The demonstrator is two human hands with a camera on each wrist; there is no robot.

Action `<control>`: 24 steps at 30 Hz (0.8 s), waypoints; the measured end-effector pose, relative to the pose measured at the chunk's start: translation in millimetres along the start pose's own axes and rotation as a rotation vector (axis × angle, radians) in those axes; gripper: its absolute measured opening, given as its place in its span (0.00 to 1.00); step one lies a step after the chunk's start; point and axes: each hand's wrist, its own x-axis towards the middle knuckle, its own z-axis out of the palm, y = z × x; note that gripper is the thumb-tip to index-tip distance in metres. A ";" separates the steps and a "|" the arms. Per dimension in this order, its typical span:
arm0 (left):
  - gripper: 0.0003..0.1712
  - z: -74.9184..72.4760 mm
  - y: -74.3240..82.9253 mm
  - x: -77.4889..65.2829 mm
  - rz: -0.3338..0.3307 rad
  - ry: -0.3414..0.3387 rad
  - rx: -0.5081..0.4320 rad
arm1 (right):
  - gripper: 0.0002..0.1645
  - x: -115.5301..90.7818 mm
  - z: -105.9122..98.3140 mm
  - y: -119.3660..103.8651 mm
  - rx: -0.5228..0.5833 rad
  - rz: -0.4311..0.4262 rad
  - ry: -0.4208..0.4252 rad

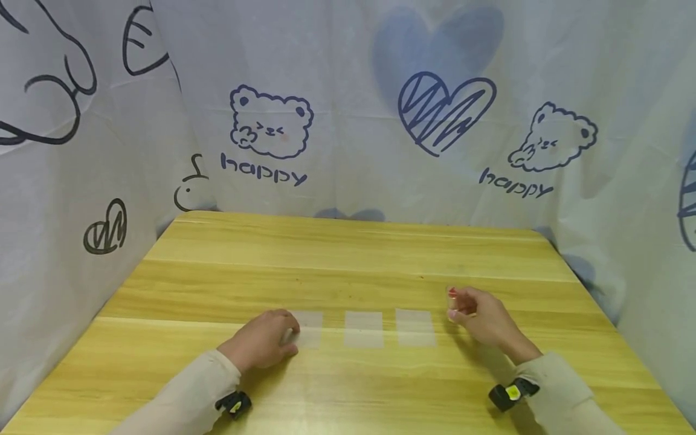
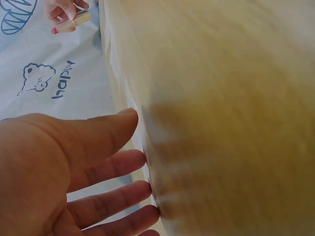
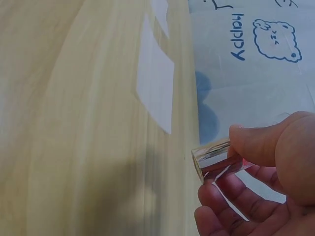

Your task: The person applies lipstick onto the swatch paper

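Note:
My right hand holds a lipstick above the table, to the right of the squares. In the right wrist view thumb and fingers pinch the lipstick, its shiny gold base pointing away from the palm and a bit of red showing behind the thumb. A red tip on the lipstick also shows in the left wrist view. My left hand rests at the left square, fingertips down at the table surface, fingers loosely bent with nothing between them and the thumb.
A middle square and a right square, both pale and see-through, lie flat in a row with the left one on the wooden table. White cloth with drawn bears and hearts hangs behind and at both sides.

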 end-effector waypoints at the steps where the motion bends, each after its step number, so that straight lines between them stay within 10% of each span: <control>1: 0.15 -0.2 0.2 0.1 0.001 0.001 0.001 | 0.17 0.2 -0.1 -0.9 0.000 -0.005 0.000; 24: 0.35 -11.6 14.2 15.1 0.060 0.093 -0.017 | 0.15 1.4 6.3 -34.1 -0.004 -0.157 0.015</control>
